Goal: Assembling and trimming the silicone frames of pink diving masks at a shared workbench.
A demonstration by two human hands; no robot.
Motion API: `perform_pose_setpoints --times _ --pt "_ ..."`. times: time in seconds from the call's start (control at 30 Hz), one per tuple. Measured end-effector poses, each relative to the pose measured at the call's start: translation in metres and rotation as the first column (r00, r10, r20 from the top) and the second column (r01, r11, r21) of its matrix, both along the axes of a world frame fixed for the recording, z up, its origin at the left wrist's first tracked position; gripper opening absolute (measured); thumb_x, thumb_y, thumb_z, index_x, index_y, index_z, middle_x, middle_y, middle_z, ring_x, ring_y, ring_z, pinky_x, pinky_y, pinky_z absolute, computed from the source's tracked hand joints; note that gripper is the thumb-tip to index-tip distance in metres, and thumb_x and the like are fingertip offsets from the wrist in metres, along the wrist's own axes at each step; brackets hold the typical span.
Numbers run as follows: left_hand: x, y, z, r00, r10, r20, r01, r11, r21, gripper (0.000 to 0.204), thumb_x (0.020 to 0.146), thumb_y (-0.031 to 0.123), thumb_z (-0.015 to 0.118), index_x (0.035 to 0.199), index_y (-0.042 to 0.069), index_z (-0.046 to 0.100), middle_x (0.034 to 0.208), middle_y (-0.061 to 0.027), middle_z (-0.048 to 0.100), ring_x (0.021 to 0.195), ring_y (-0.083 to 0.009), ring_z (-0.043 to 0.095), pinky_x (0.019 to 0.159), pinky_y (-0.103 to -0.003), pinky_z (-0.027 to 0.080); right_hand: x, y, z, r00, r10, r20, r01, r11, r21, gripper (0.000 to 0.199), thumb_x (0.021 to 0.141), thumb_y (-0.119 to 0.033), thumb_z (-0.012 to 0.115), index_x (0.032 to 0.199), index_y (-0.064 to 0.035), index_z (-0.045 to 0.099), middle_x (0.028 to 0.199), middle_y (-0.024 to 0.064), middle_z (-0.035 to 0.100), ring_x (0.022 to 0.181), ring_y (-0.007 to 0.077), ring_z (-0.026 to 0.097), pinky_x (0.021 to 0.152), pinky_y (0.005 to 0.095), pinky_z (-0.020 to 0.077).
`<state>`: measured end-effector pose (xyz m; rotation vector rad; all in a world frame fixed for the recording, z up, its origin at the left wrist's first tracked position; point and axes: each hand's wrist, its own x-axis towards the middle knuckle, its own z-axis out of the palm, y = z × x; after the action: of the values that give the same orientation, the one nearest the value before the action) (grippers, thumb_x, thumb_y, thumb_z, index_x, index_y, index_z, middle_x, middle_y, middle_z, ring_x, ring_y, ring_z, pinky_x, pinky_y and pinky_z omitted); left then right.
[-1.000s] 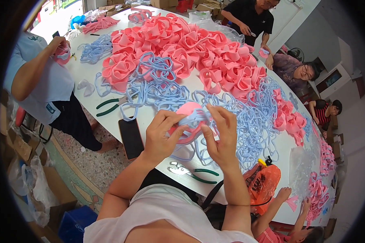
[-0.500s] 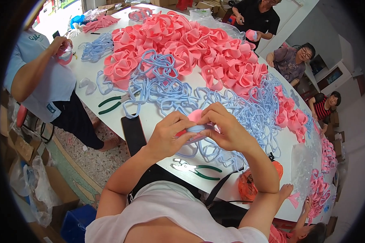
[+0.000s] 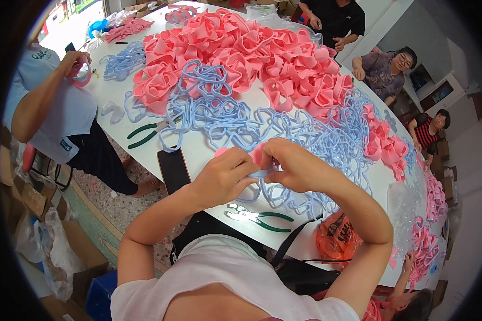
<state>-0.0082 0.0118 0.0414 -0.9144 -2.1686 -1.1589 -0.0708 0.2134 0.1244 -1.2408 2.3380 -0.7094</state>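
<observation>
Swung farther out to the right than in the earlier frame, the right forearm now brings the bare right hand [image 3: 297,166] over the top of the small pink and pale-blue soft band [image 3: 258,155]. Both hands are closed on this band, the left hand [image 3: 225,176] pinching its left side; the fingers hide much of it. It is held above the near part of the white desk [image 3: 118,93], in front of a tangled heap of pale-blue thin loops [image 3: 230,120]. Farther off lies a big mound of wide pink fabric-like bands [image 3: 219,51]. Near the left forearm rests a black flat phone [image 3: 174,170], with green-handled metal pliers [image 3: 143,135] just beyond it. Another pair of green-handled pliers [image 3: 270,220] lies nearer, below the hands, and a crumpled orange plastic bag [image 3: 334,241] sits to the right, partly behind the right arm.
</observation>
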Motion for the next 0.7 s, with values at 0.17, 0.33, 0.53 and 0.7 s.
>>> perform_pose_setpoints --times 0.17,0.33,0.53,0.7 --pt "-0.004 -0.004 0.008 0.996 -0.004 -0.091 -0.005 0.996 -0.093 0.031 0.070 0.005 0.077 0.098 0.002 0.064 0.092 -0.0097 0.057 0.083 -0.0268 0.057 0.073 -0.037 0.048 0.011 -0.002 0.002 0.977 0.024 -0.213 -0.029 0.999 -0.017 0.031 0.074 -0.002 0.074 0.097 -0.0021 0.054 0.098 0.0141 0.056 0.098 0.0351 0.055 0.083 0.0430 0.0461" --pt "-0.007 -0.001 0.008 0.993 -0.013 -0.121 -0.001 0.993 -0.121 0.030 0.071 0.005 0.077 0.098 0.002 0.064 0.092 -0.0100 0.057 0.083 -0.0265 0.057 0.072 -0.037 0.049 0.007 0.005 -0.004 0.963 0.019 -0.269 -0.039 0.997 -0.071 0.031 0.074 0.000 0.073 0.099 -0.0011 0.053 0.100 0.0151 0.053 0.099 0.0362 0.054 0.083 0.0424 0.0464" --pt "-0.011 0.000 0.010 0.980 -0.045 -0.195 0.022 0.993 -0.119 0.032 0.069 0.005 0.078 0.099 0.001 0.066 0.092 -0.0110 0.059 0.078 -0.0271 0.058 0.066 -0.036 0.048 0.000 0.013 -0.007 0.935 0.161 -0.317 -0.192 0.979 -0.070 0.032 0.076 0.000 0.071 0.102 0.0004 0.052 0.102 0.0158 0.052 0.100 0.0359 0.053 0.083 0.0417 0.0462" --pt "-0.015 -0.002 0.014 0.989 -0.089 -0.120 0.079 0.993 -0.089 0.032 0.070 0.004 0.078 0.099 0.001 0.066 0.093 -0.0115 0.059 0.078 -0.0268 0.057 0.067 -0.035 0.048 -0.003 0.015 -0.004 0.977 0.112 -0.181 -0.135 0.983 -0.121 0.035 0.079 -0.006 0.075 0.104 -0.0042 0.051 0.100 0.0130 0.053 0.094 0.0328 0.054 0.079 0.0388 0.0467"
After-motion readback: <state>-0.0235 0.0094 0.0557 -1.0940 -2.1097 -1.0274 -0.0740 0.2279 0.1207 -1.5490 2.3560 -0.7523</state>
